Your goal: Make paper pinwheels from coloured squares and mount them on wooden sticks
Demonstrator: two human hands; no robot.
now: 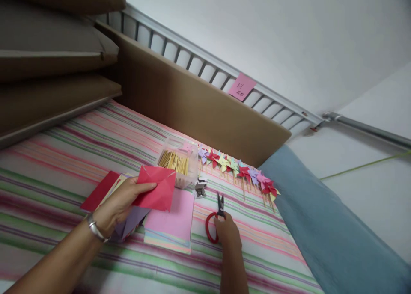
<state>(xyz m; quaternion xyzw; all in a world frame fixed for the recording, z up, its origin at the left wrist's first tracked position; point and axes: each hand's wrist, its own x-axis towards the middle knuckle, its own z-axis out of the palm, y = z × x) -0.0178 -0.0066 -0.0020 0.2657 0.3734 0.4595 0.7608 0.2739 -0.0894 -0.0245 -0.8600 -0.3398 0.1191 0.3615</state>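
My left hand (117,204) pinches a folded red paper square (157,188) and holds it just above a stack of coloured paper sheets (171,223) with a pink sheet on top. My right hand (228,233) rests on red-handled scissors (214,219) that lie on the striped bedsheet (80,140), fingers curled over the handles. A silver bracelet sits on my left wrist. More loose red and purple sheets lie under my left hand.
A clear plastic box of thin wooden sticks (177,160) stands behind the paper. A row of finished paper pinwheels (239,170) lies along a cardboard panel (192,105). A small metal stapler (201,188) sits nearby. A blue blanket (321,230) covers the right side.
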